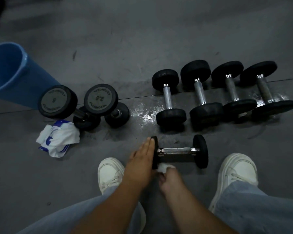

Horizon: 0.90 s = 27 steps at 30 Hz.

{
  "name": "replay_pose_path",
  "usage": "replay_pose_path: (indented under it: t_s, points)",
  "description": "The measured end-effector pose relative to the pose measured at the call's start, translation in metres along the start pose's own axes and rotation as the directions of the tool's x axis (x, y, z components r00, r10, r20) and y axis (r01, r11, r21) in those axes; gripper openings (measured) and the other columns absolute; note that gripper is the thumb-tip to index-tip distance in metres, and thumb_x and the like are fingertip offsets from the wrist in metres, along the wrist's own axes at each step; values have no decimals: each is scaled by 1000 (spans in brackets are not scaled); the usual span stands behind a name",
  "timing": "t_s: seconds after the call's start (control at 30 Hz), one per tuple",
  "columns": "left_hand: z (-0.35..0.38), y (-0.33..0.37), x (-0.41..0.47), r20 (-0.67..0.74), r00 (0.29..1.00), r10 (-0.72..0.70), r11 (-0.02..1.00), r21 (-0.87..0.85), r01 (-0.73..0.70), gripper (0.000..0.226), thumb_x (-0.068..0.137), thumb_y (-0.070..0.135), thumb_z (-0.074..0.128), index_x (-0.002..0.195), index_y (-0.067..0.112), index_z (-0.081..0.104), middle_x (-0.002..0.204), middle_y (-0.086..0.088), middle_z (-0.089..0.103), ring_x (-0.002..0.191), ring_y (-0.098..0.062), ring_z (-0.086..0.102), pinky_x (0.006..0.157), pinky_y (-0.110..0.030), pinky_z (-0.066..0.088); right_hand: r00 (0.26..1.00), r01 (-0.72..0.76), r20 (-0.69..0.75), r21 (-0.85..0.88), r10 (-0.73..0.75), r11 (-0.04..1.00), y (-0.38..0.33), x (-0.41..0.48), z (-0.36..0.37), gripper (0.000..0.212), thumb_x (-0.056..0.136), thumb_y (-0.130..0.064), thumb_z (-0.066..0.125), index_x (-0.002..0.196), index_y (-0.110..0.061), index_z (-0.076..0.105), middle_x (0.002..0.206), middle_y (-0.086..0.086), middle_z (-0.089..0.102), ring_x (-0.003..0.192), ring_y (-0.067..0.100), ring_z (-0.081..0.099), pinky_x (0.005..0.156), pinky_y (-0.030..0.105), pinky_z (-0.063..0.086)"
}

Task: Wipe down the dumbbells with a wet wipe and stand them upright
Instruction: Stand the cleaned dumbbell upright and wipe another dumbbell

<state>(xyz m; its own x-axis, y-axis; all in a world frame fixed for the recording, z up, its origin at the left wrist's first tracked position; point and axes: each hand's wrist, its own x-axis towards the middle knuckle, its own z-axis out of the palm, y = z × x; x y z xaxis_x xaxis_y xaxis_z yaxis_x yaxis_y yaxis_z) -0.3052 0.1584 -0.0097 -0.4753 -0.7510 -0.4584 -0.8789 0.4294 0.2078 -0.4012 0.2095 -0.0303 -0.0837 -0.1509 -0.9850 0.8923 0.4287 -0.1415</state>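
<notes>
Currently, the grey floor [142, 39] carries every item in view. The blue bin [10, 71] sits at your far left, its open mouth turned toward you.

To your right front, four dumbbells lie on their sides in one row, handles pointing away from you. Counted left to right, they are the first dumbbell [167, 97], second dumbbell [199, 92], third dumbbell [232, 88] and fourth dumbbell [264, 88], each just beside the next. A wet patch [145, 114] shines on the floor to the left of the first one.

Near the bin, two units stand upright on one end: the dumbbell marked 5 [56, 102] and, just to its right, the dumbbell marked 2.5 [101, 98].

Your left shoe [110, 173] and right shoe [238, 169], both white, flank the work area. Between them the near dumbbell [176, 151] lies on its side, handle running left to right.

The wet wipe pack [57, 139], white and blue and crumpled, lies on the floor just in front of the upright pair.

Your left hand [142, 156] rests flat, fingers straight, against the outer face of the near dumbbell's left plate and grasps nothing. Your right hand [167, 178] pinches the wet wipe [162, 167] and holds it against the lower edge of that same plate.
</notes>
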Motion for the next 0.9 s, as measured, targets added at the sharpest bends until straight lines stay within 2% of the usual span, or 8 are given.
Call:
replay_pose_path:
  t_s: [0.17, 0.3, 0.4, 0.63, 0.73, 0.8, 0.87, 0.9]
  points:
    - [18, 12, 7, -203, 979, -31, 999, 4, 33, 80, 72, 25, 67, 144, 9, 34, 142, -11, 55, 120, -26, 62, 78, -39, 56, 998, -47, 50, 158, 39, 986, -10, -6, 31, 24, 84, 3, 39, 68, -10, 51, 84, 16, 63, 77, 29, 59, 70, 34, 49]
    - [5, 19, 7, -82, 994, -69, 997, 36, 72, 87, 91, 30, 51, 157, 14, -5, 136, -7, 56, 118, -26, 59, 86, -38, 50, 999, -50, 7, 138, 49, 989, -16, -4, 34, 23, 82, 1, 40, 70, -9, 57, 82, 16, 62, 73, 30, 59, 64, 35, 50]
    - [5, 20, 1, 58, 992, -116, 993, -16, 117, 95, 97, 32, 46, 140, 29, -39, 111, -9, 66, 97, -30, 65, 77, -35, 45, 1000, -9, -2, 104, 9, 995, -13, -6, 31, 24, 83, 3, 40, 67, -9, 53, 71, 14, 59, 66, 28, 57, 56, 31, 45]
    - [-2, 20, 3, 56, 989, -136, 984, -111, 141, 93, 97, 28, 45, 147, 31, -33, 108, -12, 69, 94, -31, 67, 75, -35, 43, 1000, 11, -18, -18, -12, 1000, -21, -18, 35, 26, 83, 3, 39, 61, -8, 48, 63, 11, 54, 59, 26, 52, 57, 30, 44]
    - [2, 18, 4, 79, 989, -124, 986, -98, 131, 96, 97, 24, 45, 143, 28, -39, 109, -9, 70, 94, -30, 67, 72, -34, 41, 954, 301, 51, -200, -297, 933, -18, -32, 42, 21, 91, -9, 47, 73, -8, 59, 66, 12, 57, 63, 24, 54, 58, 28, 43]
    - [3, 16, 6, 105, 989, -104, 991, -70, 111, 99, 98, 24, 45, 132, 27, -48, 112, -9, 69, 95, -30, 67, 75, -35, 45, 742, 638, 181, -487, -646, 596, -27, -25, 45, 22, 90, -20, 47, 91, -12, 67, 84, 11, 67, 83, 28, 61, 76, 34, 47]
    - [-1, 16, 8, 109, 988, -109, 989, -86, 118, 95, 99, 25, 43, 139, 29, -43, 113, -11, 69, 97, -30, 67, 79, -36, 47, 485, 560, 462, -816, -742, -142, -34, -5, 32, 38, 88, -21, 38, 114, -17, 66, 108, 6, 69, 113, 26, 58, 100, 42, 38]
    - [-3, 16, 9, 100, 988, -117, 987, -99, 126, 93, 99, 25, 44, 145, 30, -36, 113, -11, 68, 97, -30, 67, 80, -36, 47, 448, 453, 584, -801, -677, -392, -30, 2, 20, 45, 86, -23, 34, 120, -19, 63, 116, 2, 68, 122, 24, 54, 106, 44, 29]
